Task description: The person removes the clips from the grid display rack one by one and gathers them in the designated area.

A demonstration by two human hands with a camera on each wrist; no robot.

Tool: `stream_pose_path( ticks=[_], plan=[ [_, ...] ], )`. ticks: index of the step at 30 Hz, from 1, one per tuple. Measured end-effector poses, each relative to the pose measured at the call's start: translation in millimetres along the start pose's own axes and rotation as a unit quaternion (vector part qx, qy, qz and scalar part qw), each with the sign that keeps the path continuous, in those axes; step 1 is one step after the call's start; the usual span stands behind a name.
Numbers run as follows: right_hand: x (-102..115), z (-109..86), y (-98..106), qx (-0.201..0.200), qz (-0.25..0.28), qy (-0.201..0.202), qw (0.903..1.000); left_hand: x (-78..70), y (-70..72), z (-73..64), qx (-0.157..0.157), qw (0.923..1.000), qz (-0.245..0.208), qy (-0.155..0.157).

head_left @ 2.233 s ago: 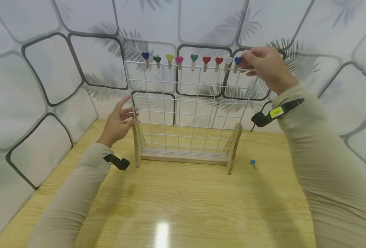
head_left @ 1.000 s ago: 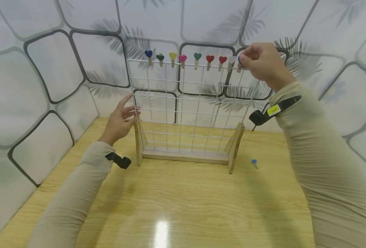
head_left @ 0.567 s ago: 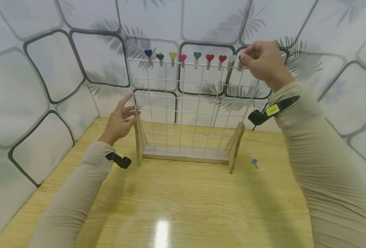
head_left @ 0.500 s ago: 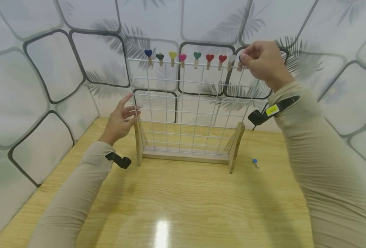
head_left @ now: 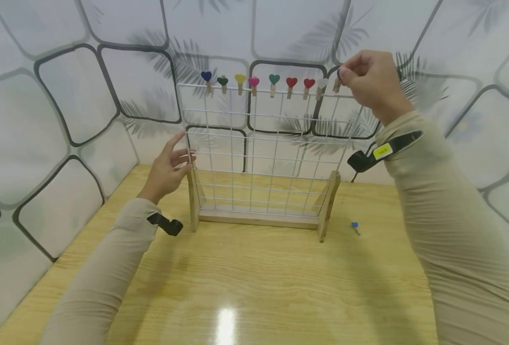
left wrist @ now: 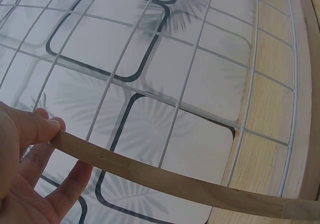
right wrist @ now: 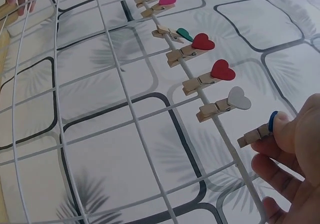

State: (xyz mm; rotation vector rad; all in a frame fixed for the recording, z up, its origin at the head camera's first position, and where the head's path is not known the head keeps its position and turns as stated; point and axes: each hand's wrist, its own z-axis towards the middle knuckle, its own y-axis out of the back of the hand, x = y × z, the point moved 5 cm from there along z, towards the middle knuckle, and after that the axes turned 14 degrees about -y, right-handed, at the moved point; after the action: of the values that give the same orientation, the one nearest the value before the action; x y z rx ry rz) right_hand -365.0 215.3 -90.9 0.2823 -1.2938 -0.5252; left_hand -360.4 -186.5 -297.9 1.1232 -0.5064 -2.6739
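Note:
A white wire grid rack with a wooden base (head_left: 258, 220) stands upright on the table. My left hand (head_left: 164, 173) holds its left side; in the left wrist view, thumb and fingers grip the end of the wooden upright (left wrist: 150, 174). At the top right corner my right hand (head_left: 377, 85) pinches a clothespin (right wrist: 255, 135) by its blue heart. The right wrist view has this clothespin's wooden tip off the top wire, just beside it. Nearest on the wire is a clothespin with a white heart (right wrist: 240, 98), then one with a red heart (right wrist: 223, 70).
Several more heart clothespins sit along the top wire, from a green heart (head_left: 274, 78) to a dark blue heart (head_left: 206, 75) at the left. Another blue heart clothespin (head_left: 355, 227) lies on the table (head_left: 254, 278) right of the rack. A patterned wall (head_left: 288, 38) stands close behind.
My right hand has lifted the blue heart clothespin up and slightly right, off the top wire where it was before. The left hand has stayed on the rack's left side.

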Motion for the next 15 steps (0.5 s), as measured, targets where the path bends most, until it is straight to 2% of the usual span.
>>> stream_pose_path(
  ticks=[8, 15],
  plan=[
    [-5.8, -5.6, 6.5, 0.067, 0.052, -0.016, 0.9963, 0.4, -0.6, -1.1, 0.003, 1.0, -0.002, 0.005],
    [-8.0, -12.0, 20.8, 0.083, 0.103, -0.018, 0.991, -1.1, -0.5, -1.6, 0.007, 0.9999, 0.0, 0.009]
  ],
)
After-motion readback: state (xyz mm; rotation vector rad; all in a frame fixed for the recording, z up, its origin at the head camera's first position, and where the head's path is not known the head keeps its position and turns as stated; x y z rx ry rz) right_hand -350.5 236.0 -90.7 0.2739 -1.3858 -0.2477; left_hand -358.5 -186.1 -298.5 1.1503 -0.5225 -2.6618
